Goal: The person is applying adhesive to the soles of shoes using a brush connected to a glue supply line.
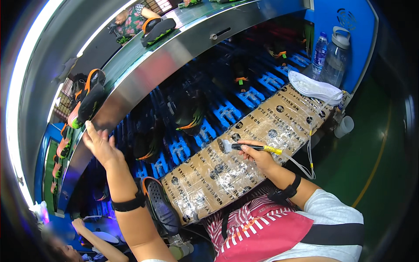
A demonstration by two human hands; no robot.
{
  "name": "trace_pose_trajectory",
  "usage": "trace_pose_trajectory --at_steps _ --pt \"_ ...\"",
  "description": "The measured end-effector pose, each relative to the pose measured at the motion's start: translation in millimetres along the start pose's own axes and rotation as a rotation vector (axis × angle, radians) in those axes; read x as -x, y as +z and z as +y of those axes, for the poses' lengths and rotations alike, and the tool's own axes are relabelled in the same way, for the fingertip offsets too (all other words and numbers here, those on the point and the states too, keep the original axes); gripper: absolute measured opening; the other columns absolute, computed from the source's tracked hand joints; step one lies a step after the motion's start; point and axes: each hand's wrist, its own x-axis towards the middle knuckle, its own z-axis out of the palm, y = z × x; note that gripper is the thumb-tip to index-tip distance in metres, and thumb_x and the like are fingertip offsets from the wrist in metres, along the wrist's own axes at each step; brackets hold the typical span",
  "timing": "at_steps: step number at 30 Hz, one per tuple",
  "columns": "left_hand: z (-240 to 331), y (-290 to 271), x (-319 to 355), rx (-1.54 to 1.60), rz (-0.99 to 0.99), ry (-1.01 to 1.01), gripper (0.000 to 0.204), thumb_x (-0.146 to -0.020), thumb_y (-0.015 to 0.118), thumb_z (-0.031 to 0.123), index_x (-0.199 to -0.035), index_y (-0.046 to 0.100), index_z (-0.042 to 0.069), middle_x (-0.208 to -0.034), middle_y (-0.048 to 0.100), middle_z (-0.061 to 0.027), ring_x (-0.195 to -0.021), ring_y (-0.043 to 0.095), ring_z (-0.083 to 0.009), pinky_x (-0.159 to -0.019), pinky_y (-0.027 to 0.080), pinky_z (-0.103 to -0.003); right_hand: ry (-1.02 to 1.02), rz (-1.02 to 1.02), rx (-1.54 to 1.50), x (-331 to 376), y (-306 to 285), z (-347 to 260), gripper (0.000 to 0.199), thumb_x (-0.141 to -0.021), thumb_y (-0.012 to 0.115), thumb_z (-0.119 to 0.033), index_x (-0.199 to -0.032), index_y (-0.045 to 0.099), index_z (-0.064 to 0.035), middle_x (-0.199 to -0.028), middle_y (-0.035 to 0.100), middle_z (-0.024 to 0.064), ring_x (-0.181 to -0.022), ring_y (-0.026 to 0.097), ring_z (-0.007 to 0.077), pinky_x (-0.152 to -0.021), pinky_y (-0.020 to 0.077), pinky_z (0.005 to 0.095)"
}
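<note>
My left hand [99, 145] reaches up to the metal conveyor [144, 83], fingers spread, its fingertips at a black, orange and green shoe [87, 101] lying on the belt; it holds nothing. My right hand [257, 156] grips a brush with a black and yellow handle [257, 148], whose bristle head [225, 146] rests on the tape-covered cardboard work surface [227, 170]. A thin clear tube [305, 161] runs from the brush's handle. A dark shoe sole [160, 205] lies at the near left end of the cardboard, beside my left forearm.
More shoes ride the belt, one [158, 29] farther along, with another person [133, 18] behind it. Blue racks [244, 94] under the belt hold dark shoes. A white shoe part [313, 86], two water bottles [329, 54] and a cup [345, 126] stand at the right. Another person [91, 244] works at lower left.
</note>
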Motion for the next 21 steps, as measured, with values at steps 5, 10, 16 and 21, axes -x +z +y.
trace_pose_trajectory --at_steps 5,10,16,21 --pt "13 16 -21 -0.308 0.018 0.627 0.092 -0.078 0.062 0.049 -0.134 0.018 -0.010 -0.128 0.038 -0.0244 -0.117 0.041 -0.0301 -0.099 0.030 -0.035 0.043 -0.038 -0.010 0 4 3 0.026 -0.085 0.059 -0.015 -0.108 0.061 -0.0028 -0.077 0.064 0.0046 -0.061 0.054 0.0042 -0.050 0.0383 0.0157" --pt "16 17 -94 -0.727 0.061 0.667 0.100 -0.073 0.063 0.056 -0.132 0.020 -0.012 -0.134 0.031 -0.0301 -0.127 0.029 -0.0380 -0.105 0.022 -0.037 0.050 -0.050 0.023 1 8 1 0.027 -0.085 0.058 -0.014 -0.109 0.060 -0.0017 -0.079 0.064 0.0055 -0.062 0.054 0.0047 -0.052 0.0389 0.0159" --pt "11 38 -95 -0.809 0.206 0.467 0.097 -0.073 0.046 0.072 -0.142 0.010 0.013 -0.139 0.015 -0.0339 -0.132 0.013 -0.0429 -0.103 0.012 -0.056 0.082 -0.036 0.061 2 8 -4 0.028 -0.086 0.054 -0.012 -0.110 0.059 0.0004 -0.080 0.064 0.0059 -0.064 0.053 0.0049 -0.053 0.0387 0.0156" --pt "6 -7 -160 -1.016 0.357 0.545 0.101 -0.071 0.058 0.062 -0.141 0.011 0.008 -0.126 0.012 -0.0500 -0.123 0.020 -0.0557 -0.100 0.028 -0.049 0.069 -0.056 0.036 4 8 -10 0.027 -0.086 0.055 -0.011 -0.110 0.059 0.0004 -0.079 0.064 0.0065 -0.064 0.054 0.0051 -0.053 0.0392 0.0159"
